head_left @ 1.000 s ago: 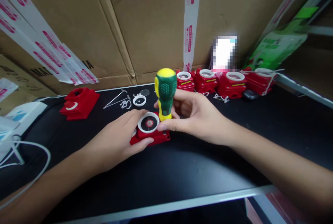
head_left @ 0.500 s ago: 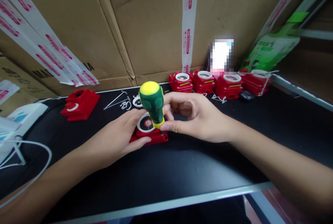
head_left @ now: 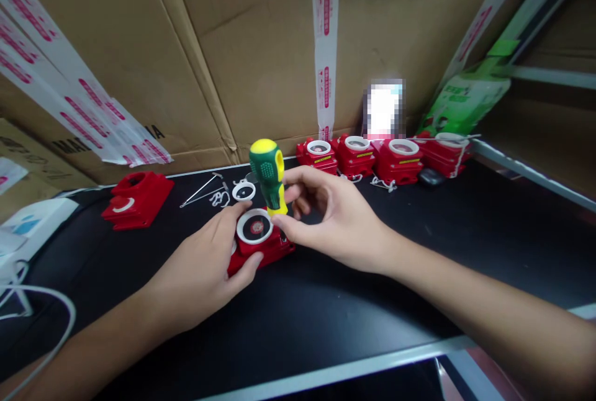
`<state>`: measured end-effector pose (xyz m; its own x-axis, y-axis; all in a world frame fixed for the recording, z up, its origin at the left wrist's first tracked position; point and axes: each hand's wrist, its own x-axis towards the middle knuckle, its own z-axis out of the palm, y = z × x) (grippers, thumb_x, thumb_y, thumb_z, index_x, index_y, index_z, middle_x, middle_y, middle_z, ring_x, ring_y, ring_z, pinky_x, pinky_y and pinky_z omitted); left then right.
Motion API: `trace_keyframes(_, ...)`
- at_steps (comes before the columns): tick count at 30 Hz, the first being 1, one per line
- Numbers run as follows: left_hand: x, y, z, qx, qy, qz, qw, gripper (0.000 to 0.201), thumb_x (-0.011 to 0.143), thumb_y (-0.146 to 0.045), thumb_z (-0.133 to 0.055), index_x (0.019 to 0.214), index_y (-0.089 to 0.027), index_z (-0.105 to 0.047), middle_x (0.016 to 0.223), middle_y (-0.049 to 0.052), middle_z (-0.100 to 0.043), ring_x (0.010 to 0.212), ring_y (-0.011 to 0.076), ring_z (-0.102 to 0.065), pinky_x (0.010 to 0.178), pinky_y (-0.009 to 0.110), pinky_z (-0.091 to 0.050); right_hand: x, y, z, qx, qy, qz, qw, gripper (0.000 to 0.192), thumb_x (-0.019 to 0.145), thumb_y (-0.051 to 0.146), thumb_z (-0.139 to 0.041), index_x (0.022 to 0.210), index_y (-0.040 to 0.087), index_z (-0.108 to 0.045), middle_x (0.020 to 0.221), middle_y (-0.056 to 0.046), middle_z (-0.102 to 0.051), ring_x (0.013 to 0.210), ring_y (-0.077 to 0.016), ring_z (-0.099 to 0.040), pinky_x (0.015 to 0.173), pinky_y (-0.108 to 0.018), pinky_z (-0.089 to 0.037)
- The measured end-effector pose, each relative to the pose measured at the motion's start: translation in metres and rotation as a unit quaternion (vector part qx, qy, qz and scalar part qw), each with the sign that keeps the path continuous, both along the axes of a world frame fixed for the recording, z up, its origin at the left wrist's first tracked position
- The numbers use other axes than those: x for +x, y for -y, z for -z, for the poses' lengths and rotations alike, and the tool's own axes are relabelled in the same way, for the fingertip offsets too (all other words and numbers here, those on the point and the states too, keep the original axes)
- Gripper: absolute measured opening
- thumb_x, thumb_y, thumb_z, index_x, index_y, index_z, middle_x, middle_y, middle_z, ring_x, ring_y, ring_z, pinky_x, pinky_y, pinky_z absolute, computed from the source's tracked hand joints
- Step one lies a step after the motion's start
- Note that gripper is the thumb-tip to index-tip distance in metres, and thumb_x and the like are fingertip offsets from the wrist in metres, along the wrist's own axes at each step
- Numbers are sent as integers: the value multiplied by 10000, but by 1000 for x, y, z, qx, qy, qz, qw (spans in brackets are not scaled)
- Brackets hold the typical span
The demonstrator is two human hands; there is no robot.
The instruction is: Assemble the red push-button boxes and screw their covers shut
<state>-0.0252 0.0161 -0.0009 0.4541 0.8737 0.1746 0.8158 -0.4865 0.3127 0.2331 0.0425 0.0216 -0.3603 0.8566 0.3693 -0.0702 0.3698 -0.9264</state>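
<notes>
On the black tabletop lies a red housing (head_left: 270, 253) with a white ring (head_left: 239, 231) around a dark round window. My left hand (head_left: 209, 258) is closed around its left side, thumb along the near edge. A screwdriver (head_left: 267, 171) with a green and yellow handle stands nearly upright over the housing's right part. My right hand (head_left: 326, 215) pinches the lower end of the handle between thumb and fingers. The screwdriver's tip is hidden, so I cannot tell whether it touches a screw.
Several finished-looking red housings (head_left: 398, 168) stand in a row at the back right, beside a black mouse-like object (head_left: 432, 177). At left is another red housing (head_left: 137, 202). Metal rods (head_left: 202, 190) and a loose white ring (head_left: 243, 190) lie behind my hands. A cardboard wall (head_left: 261, 47) closes the back.
The view has shifted slightly. The screwdriver has turned in my right hand, and its handle leans less. My left hand keeps its hold on the housing.
</notes>
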Motion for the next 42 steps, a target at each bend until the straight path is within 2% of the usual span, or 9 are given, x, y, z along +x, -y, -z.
trace_keyframes(3, -6, -6, -4, -28, 38, 74, 996, 544, 968, -259, -620, 1489, -250, -466, 1509, 144, -612, 1358, 340, -679, 1181, 526, -575, 7, -4, -2, 27, 10, -54, 998, 363, 795, 115, -953, 1069, 162, -720, 937, 40, -622, 755, -103, -534, 702, -258, -464)
trace_keyframes(6, -10, -14, -8, -67, 75, 104, 990, 551, 936, -222, -640, 1459, -271, -472, 1497, 108, -610, 1352, 313, -661, 1186, 480, -566, 16, -8, -7, 26, 25, -125, 992, 280, 830, 191, -972, 969, 161, -731, 916, 47, -544, 723, -89, -509, 681, -254, -441)
trace_keyframes(11, -11, -18, -11, -129, 111, 101, 980, 521, 938, -182, -607, 1442, -284, -521, 1418, 59, -682, 1228, 271, -715, 1082, 405, -613, 21, -6, -11, -94, 30, -206, 974, 348, 946, 407, -909, 1136, 166, -743, 928, 7, -651, 815, -139, -602, 759, -277, -518)
trace_keyframes(14, -11, -17, -12, -155, 122, 105, 975, 452, 953, -191, -576, 1397, -274, -568, 1376, 58, -710, 1260, 290, -720, 1067, 416, -623, 21, -5, -12, -116, 28, -224, 967, 350, 971, 390, -890, 1227, 188, -760, 989, -13, -724, 879, -152, -637, 850, -294, -550)
trace_keyframes(17, -13, -16, -12, -154, 121, 113, 974, 558, 878, -170, -626, 1423, -272, -560, 1400, 71, -709, 1332, 321, -701, 1102, 439, -617, 20, -5, -12, -98, 36, -206, 973, 301, 944, 358, -915, 1155, 194, -776, 997, -12, -732, 886, -158, -636, 914, -323, -554)
trace_keyframes(20, -14, -15, -12, -150, 108, 109, 977, 647, 823, -151, -671, 1445, -274, -543, 1405, 72, -704, 1302, 314, -717, 1110, 435, -617, 18, -4, -11, -83, 46, -176, 980, 289, 917, 366, -934, 1064, 196, -752, 876, 18, -660, 839, -169, -601, 855, -326, -533)
trace_keyframes(25, -11, -17, -10, -134, 99, 93, 982, 675, 833, -161, -683, 1477, -269, -511, 1426, 77, -686, 1299, 297, -717, 1141, 426, -601, 12, -4, -9, -64, 35, -138, 988, 310, 887, 346, -957, 984, 183, -711, 808, 53, -567, 752, -141, -512, 754, -301, -443)
trace_keyframes(33, 0, -4, -9, -44, 53, 50, 996, 622, 893, -247, -697, 1495, -261, -540, 1429, 100, -710, 1252, 327, -745, 1137, 479, -601, 12, -10, -9, -42, 28, -43, 998, 424, 810, 372, -1011, 953, 171, -666, 786, 78, -478, 663, -105, -363, 594, -278, -316)
trace_keyframes(42, 2, 0, -9, -36, 59, 43, 997, 614, 886, -290, -725, 1478, -272, -567, 1364, 106, -729, 1200, 344, -759, 1093, 524, -627, 4, -6, -2, -71, -7, 1, 997, 523, 710, 415, -1069, 1000, 203, -689, 937, 7, -657, 781, -150, -546, 708, -296, -473)
